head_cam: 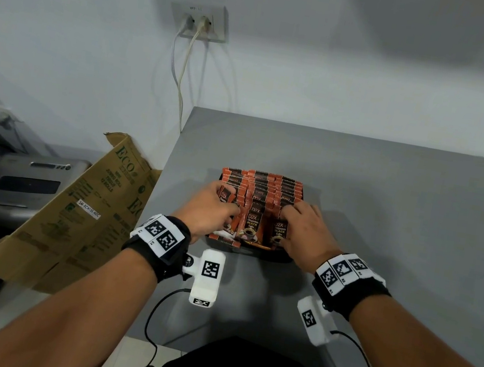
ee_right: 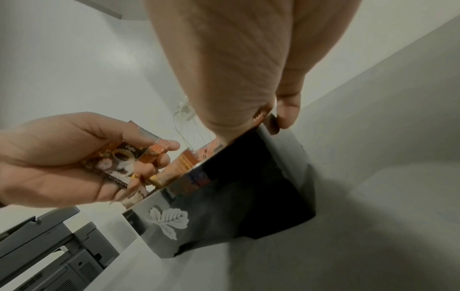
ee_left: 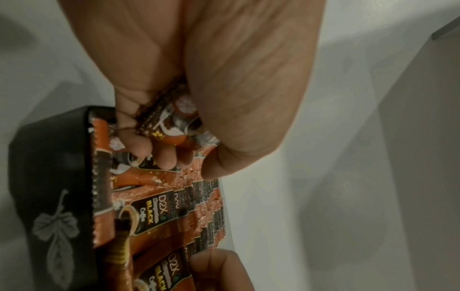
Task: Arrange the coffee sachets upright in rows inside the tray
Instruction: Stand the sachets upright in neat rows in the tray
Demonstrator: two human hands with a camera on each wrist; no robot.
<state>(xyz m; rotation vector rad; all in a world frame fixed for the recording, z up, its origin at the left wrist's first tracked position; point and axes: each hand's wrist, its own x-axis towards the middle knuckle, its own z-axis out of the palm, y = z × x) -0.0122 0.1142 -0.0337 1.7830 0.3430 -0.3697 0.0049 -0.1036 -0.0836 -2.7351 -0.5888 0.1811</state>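
Note:
A black tray (head_cam: 278, 257) with a pale leaf motif (ee_right: 169, 218) stands on the grey table, packed with orange and black coffee sachets (head_cam: 265, 187) upright in rows. My left hand (head_cam: 229, 210) is over the tray's left front and pinches one sachet (ee_left: 174, 122) between thumb and curled fingers. The same sachet (ee_right: 122, 157) shows in the right wrist view, held above the tray's near edge. My right hand (head_cam: 287, 219) lies over the right front rows, fingers curled on the sachet tops. One fingertip (ee_right: 288, 112) lies outside the tray's right rim. Its other fingertips are hidden.
The grey table (head_cam: 390, 208) runs right and back to a white wall. A brown cardboard box (head_cam: 85, 211) leans off the table's left edge beside a grey printer (head_cam: 25, 185). Cables hang from a wall socket (head_cam: 200, 22). Wrist-camera cables trail near the front edge.

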